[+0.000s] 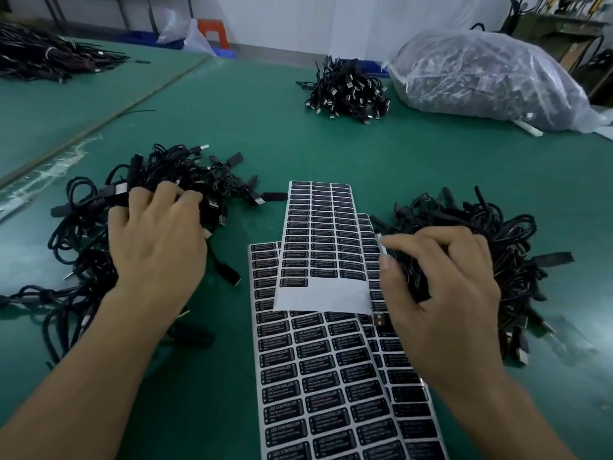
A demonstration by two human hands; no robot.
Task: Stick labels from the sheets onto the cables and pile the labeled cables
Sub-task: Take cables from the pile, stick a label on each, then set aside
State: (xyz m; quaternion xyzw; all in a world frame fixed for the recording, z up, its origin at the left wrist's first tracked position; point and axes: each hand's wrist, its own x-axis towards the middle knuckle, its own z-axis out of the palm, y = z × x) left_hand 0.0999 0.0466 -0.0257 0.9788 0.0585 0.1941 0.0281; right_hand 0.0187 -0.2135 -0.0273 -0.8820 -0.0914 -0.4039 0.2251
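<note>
While digging into left cable pile (99, 247) w/ left hand (159, 234), held one coiled USB cable (408, 275) in right hand (444, 287), fingers & thumb wrapped round it, plug (381, 318) poking out below thumb. Couldn't confirm any grip on left: fingertips buried among strands. Held that cable over right edge of label sheets (331, 376), just beside right cable pile (510, 247). Found top sheet (318, 227) peeled along its lower rows, bare backing at bottom; fuller sheets beneath. Judged step as changeover btwn cables: right-hand one either awaiting a label or bound for a pile, next one sought on left. Couldn't tell labeled pile from unlabeled. Next move prob. called for freeing a single cable from tangle w/o dragging neighbours, then lifting one label by its corner & wrapping it on square. Also noted far cable heap (348, 91) & clear bag of cables (481, 71) at back of green counter (232, 127).
</note>
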